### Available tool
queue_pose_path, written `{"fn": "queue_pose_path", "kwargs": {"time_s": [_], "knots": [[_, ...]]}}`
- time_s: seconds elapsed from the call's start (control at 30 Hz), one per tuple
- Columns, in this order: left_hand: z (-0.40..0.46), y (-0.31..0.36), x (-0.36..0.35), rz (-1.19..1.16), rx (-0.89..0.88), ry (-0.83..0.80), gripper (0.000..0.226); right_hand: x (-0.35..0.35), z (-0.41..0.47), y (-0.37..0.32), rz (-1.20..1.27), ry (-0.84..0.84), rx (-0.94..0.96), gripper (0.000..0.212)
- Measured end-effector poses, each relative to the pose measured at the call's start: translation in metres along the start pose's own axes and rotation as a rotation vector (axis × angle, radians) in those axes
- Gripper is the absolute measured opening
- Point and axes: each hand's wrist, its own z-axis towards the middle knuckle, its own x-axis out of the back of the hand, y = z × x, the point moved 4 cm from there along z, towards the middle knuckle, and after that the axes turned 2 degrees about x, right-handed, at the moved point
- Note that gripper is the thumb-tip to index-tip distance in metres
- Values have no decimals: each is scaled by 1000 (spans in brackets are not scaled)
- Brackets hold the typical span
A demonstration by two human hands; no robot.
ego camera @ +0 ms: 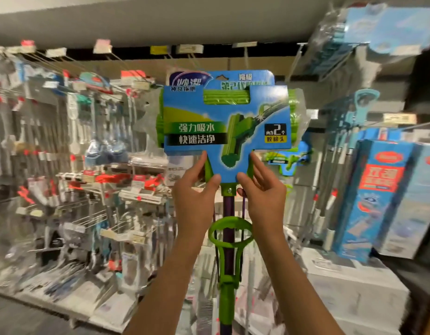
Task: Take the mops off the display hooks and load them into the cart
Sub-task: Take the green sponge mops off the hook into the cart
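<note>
A green sponge mop [227,122] in blue card packaging hangs head-up in the middle of the view, its purple and green handle [227,262] running down past a green ring lever. My left hand [197,187] pinches the left side of the card's lower stem, thumb on the front. On the stem's right side, my right hand [262,187] holds it the same way. A second identical mop [289,158] hangs behind, to the right. The cart is out of view.
Wire display hooks [245,59] with price tags line the wall. Brushes and cleaning tools [76,141] hang densely at left. More mops [342,141] and blue boxes [383,197] stand at right. White boxes [354,286] lie on the low shelf below.
</note>
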Motion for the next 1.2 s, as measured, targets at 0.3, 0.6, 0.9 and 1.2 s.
{"fn": "queue_pose_path", "kwargs": {"time_s": [0.3,0.6,0.9,1.2], "knots": [[-2,-37,-71,-86,65,-125,55,64,24,9,-96,129,35,51],[33,-87,-115,-128,66,-159,56,85,69,51,-178,203,38,51],[68,-139,-148,-151,128,-229,56,95,109,96,-284,275,54,53],[74,-180,-195,-186,164,-284,55,135,133,127,-309,341,35,52]]}}
